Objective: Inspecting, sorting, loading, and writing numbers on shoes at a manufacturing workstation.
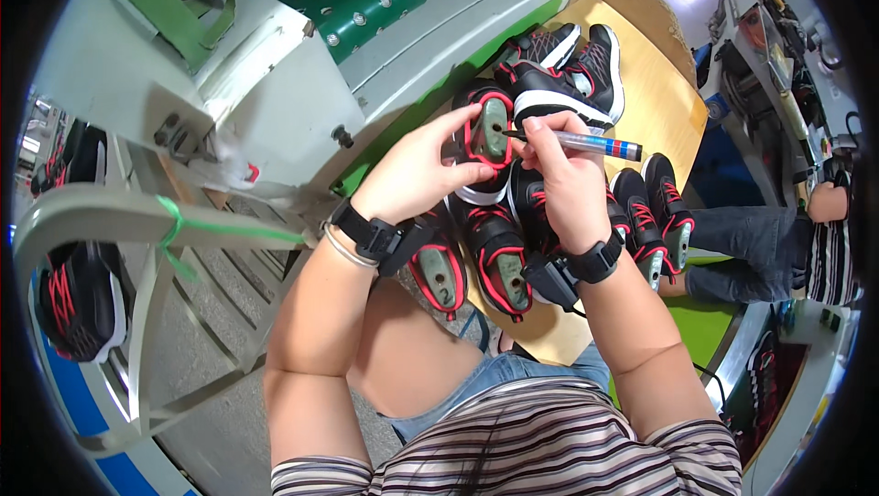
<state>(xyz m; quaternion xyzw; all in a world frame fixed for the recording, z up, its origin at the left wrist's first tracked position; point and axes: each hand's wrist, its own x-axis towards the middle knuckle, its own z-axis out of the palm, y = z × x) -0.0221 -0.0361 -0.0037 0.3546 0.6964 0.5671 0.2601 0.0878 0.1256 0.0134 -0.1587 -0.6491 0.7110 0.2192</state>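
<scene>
As far as I can see remotely, machine (pixel 394 56): big grey body, eyelet-dotted green belt (pixel 339 1), upper left.
Tabletop (pixel 664 102): tan, crowded with black shoes (pixel 602 65) with red trim.
Shoe being marked (pixel 493 163): between both hands, tilted, grey-green form (pixel 495 120) inside.
Left hand (pixel 421 166): curved partway open, thumb and fingers holding that shoe's collar.
Right hand (pixel 569 180): closed snugly around a marker (pixel 600 144).
Marker: striped end pointing right.
Marker tip (pixel 511 133): right by the form; touching or not, I can't tell.
</scene>
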